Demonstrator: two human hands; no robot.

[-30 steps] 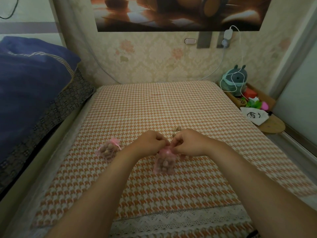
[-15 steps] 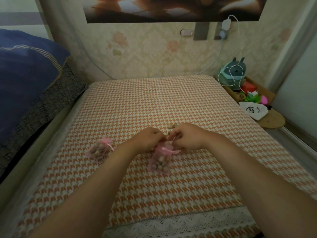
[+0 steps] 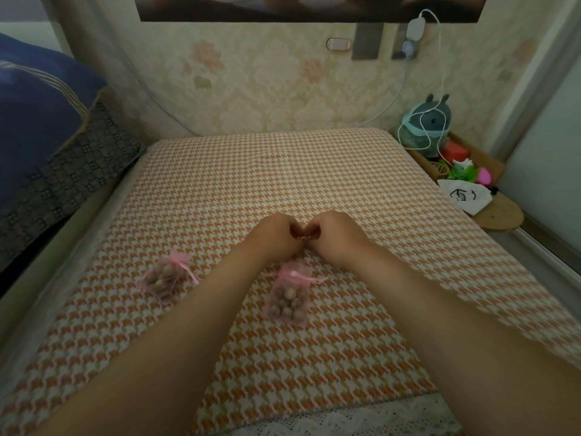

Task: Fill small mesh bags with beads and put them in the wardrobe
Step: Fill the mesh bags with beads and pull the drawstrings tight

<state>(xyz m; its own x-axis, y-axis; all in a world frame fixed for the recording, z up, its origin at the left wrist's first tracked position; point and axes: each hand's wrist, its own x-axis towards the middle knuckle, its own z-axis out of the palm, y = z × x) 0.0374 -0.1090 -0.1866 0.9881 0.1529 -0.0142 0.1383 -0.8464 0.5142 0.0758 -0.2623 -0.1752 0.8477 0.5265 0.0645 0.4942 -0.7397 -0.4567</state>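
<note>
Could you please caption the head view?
Left hand and right hand curl close together beyond two bead-filled mesh bags on a houndstooth bedcover.

- The left forearm (image 3: 188, 325) is bare from the wrist to the frame edge at 7 o'clock, broad and smooth.
- The right forearm (image 3: 446, 309) is bare likewise, to the edge at 5 o'clock.
- The left hand (image 3: 276, 237) and right hand (image 3: 338, 237) are bare, with rounded backs.
- The fingers (image 3: 295, 229) look short and thick; the nails are hidden.
</note>
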